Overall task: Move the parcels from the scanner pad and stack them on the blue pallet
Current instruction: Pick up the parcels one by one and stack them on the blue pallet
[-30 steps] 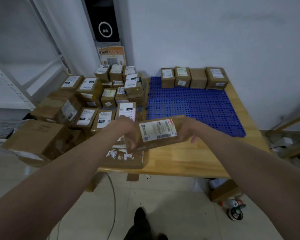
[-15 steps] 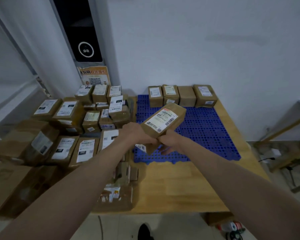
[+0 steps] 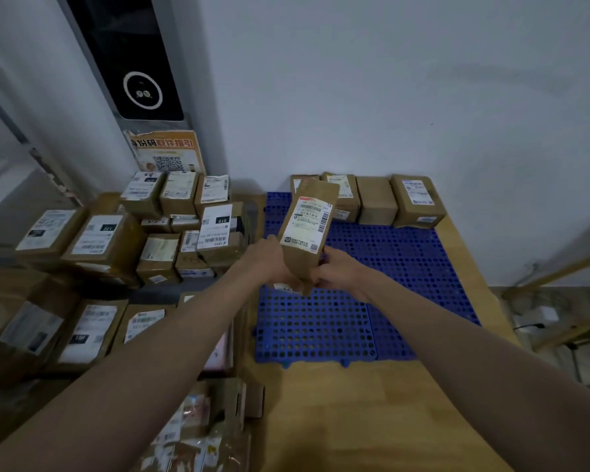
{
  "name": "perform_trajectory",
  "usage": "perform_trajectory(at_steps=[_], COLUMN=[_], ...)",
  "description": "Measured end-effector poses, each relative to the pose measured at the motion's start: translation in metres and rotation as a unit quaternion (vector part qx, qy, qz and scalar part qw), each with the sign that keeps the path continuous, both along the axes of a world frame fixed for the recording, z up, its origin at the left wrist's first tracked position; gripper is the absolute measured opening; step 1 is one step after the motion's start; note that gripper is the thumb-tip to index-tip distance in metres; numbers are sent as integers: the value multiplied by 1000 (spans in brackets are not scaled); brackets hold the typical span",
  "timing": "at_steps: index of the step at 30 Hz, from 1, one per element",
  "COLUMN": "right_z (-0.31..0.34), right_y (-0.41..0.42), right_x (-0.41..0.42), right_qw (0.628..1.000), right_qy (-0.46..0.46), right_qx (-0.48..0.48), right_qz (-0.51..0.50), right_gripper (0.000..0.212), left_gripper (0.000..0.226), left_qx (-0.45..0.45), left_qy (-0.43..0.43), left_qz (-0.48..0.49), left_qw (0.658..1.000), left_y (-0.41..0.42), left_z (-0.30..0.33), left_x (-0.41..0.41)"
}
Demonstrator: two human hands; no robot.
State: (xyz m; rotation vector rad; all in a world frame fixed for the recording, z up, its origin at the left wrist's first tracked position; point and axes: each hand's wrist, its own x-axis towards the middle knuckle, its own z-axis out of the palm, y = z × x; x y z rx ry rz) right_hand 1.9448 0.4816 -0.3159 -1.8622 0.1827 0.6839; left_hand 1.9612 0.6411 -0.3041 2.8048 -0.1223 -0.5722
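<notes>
**Both hands holding a parcel above the blue pallet**

The left hand (image 3: 269,260) and the right hand (image 3: 338,272) are gripping the lower end of a long brown parcel (image 3: 309,229), fingers curled round it from either side. The parcel is standing tilted, its white shipping label facing the camera, and it is hanging in the air over the blue pallet (image 3: 406,267). The pallet is lying on the wooden desk (image 3: 338,420). Along the pallet's far edge, against the wall, a row of boxes (image 3: 377,199) is sitting side by side. To the left of the pallet a heap of labelled parcels (image 3: 157,240) is crowding together. Beyond that heap, further from the pallet, a black scanner panel (image 3: 133,63) is hanging on the wall above an orange notice (image 3: 166,151).
</notes>
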Motion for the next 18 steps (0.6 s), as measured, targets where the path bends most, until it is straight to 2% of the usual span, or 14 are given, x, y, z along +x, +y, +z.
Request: perform_trajectory(at_steps=[7,12,18], right_z=[-3,-14,-33], right_y=[-4,1,4], right_x=[57,106,159], right_qw=[998,994,985], right_qy=[-12,-32,-33], right_qx=[12,-35,-92], right_qz=[65,96,143], right_gripper=[63,59,81], left_gripper=[88,91,87], left_qx=[-21,-17,-24], left_qy=[-8,-10,12], left_qz=[80,108,147], left_qw=[997,994,989], left_y=[1,2,3], left_z=[-9,-19,-38], left_x=[48,84,127])
